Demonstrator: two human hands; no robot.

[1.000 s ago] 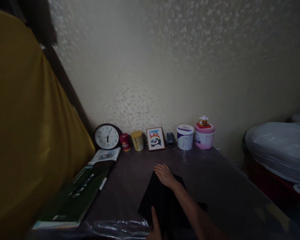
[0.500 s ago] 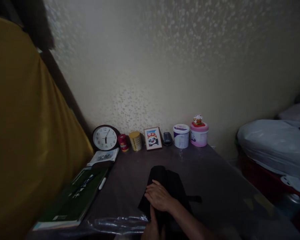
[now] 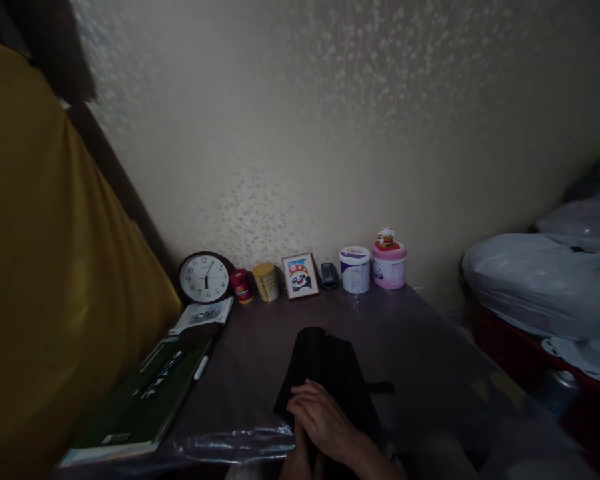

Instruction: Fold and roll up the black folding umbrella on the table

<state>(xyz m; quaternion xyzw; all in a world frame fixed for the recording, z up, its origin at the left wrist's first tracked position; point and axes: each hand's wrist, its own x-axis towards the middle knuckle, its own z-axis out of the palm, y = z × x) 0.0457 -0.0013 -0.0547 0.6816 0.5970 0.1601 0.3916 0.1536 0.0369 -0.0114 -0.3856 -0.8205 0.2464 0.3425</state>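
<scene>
A black folding umbrella (image 3: 311, 357), its cloth loose and gathered, lies on the table's near part, pointing away from me. From its right side a short black strap (image 3: 380, 387) sticks out. My right hand (image 3: 323, 417) rests across the near half of the cloth, fingers stretched toward the left. Below it, at the bottom edge, my left hand (image 3: 299, 457) grips the near end of the umbrella, one finger pointing forward along it. My right hand hides the left fingertips, and the umbrella's handle end is out of sight.
Along the wall stand a clock (image 3: 205, 278), a red can (image 3: 242, 287), a yellow-lidded tin (image 3: 266, 281), a panda picture frame (image 3: 300, 276) and two tubs (image 3: 355, 270). A green book (image 3: 145, 393) with a white marker (image 3: 201, 368) lies left, beside a yellow curtain (image 3: 55, 267).
My right hand has slid down the umbrella toward me, baring more cloth at the far end. My left hand stays beneath it. The view has shifted slightly to the right.
</scene>
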